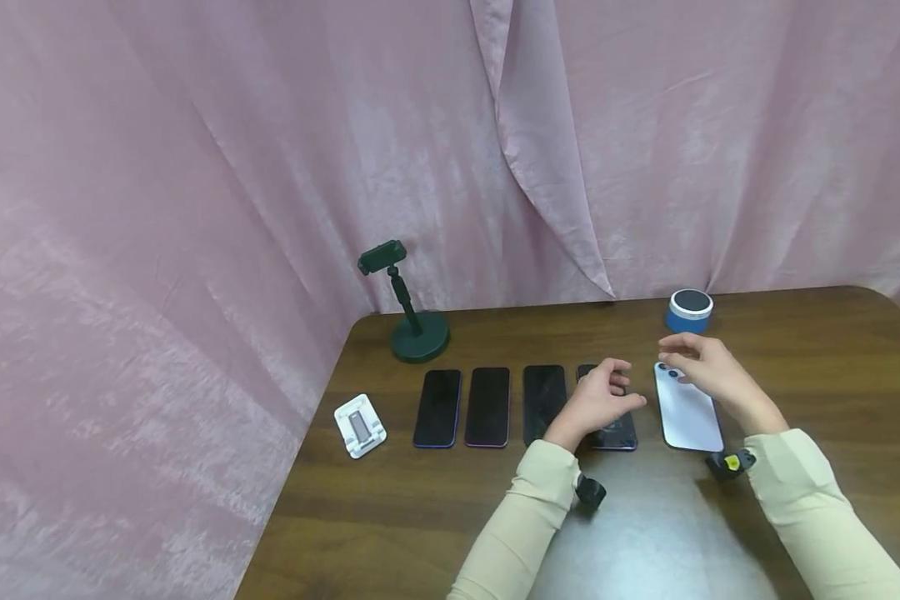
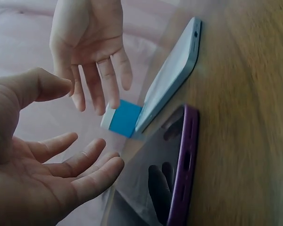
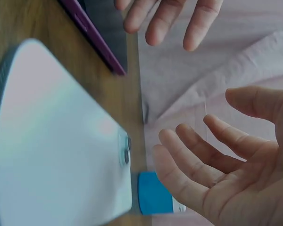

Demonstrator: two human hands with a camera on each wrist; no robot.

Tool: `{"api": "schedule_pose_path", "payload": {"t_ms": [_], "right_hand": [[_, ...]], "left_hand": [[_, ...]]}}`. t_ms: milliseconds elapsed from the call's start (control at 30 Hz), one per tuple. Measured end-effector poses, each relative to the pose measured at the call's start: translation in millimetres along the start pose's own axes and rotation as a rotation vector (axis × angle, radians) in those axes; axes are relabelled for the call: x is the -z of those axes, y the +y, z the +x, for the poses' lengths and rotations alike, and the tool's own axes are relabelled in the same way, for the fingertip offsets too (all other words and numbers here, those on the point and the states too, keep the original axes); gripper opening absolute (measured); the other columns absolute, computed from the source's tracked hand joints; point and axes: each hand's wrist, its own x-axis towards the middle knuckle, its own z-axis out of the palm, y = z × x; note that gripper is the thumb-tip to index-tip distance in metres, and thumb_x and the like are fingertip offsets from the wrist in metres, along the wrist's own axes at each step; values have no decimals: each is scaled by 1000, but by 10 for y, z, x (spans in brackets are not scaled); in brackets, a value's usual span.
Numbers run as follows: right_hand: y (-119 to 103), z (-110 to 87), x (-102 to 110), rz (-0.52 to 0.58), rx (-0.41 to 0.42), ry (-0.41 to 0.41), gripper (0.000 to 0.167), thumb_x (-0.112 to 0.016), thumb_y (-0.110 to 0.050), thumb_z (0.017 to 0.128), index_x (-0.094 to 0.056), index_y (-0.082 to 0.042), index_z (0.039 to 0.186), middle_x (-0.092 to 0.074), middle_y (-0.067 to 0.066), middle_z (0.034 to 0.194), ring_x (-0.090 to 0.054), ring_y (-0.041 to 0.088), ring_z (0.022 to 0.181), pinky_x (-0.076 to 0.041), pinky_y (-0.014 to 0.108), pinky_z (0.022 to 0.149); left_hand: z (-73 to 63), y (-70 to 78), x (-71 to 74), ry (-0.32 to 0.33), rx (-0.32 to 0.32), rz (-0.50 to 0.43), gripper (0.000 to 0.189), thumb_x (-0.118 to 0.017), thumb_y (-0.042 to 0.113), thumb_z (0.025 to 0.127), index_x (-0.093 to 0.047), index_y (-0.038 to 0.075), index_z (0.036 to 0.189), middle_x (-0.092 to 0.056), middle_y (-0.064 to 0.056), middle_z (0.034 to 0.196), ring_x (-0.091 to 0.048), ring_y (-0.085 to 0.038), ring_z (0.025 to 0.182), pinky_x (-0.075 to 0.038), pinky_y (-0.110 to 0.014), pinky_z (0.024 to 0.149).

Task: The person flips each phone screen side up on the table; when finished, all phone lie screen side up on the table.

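Both hands hover over the table with their fingers loosely bent and nothing in them. My left hand (image 1: 596, 402) is above a dark-screened smartphone (image 1: 617, 435), covering part of it; its purple frame (image 2: 184, 165) shows in the left wrist view. Over the top end of a pale smartphone (image 1: 688, 412) is my right hand (image 1: 711, 373). That phone lies back side up, its camera lenses (image 3: 126, 153) at the far end in the right wrist view. To the left, face up in a row, lie three more smartphones: one (image 1: 544, 396), one (image 1: 487, 408) and one (image 1: 437, 408).
A green phone stand (image 1: 418, 335) rises at the back left of the wooden table (image 1: 390, 517). Left of the phones lies a small white folding stand (image 1: 360, 426). Behind the right hand sits a blue and white cylinder (image 1: 690, 312). Pink curtains (image 1: 307, 167) hang behind.
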Motion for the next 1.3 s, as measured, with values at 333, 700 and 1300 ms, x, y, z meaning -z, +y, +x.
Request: {"api": "schedule_pose_path", "payload": {"t_ms": [333, 700, 1300], "right_hand": [[140, -14, 226, -53, -40, 39, 49, -52, -21, 106, -45, 15, 138, -55, 38, 128, -59, 44, 110, -58, 40, 79], [317, -1, 291, -77, -81, 42, 49, -54, -18, 104, -43, 17, 138, -54, 40, 127, -58, 47, 111, -56, 31, 76], [523, 24, 271, -142, -135, -56, 57, -56, -20, 102, -37, 18, 141, -40, 46, 138, -41, 62, 124, -38, 71, 96]], "left_hand": [[4, 128, -159, -25, 30, 45, 56, -82, 13, 85, -57, 14, 135, -68, -1, 118, -63, -6, 105, -51, -21, 81], [28, 174, -312, -26, 33, 98, 63, -85, 13, 80, -56, 16, 136, -66, 4, 117, -62, -4, 103, -49, -19, 79], [38, 204, -633, -28, 130, 423, 79, -91, 22, 74, -50, 24, 142, -56, 3, 121, -53, -6, 98, -50, -25, 83]]}}
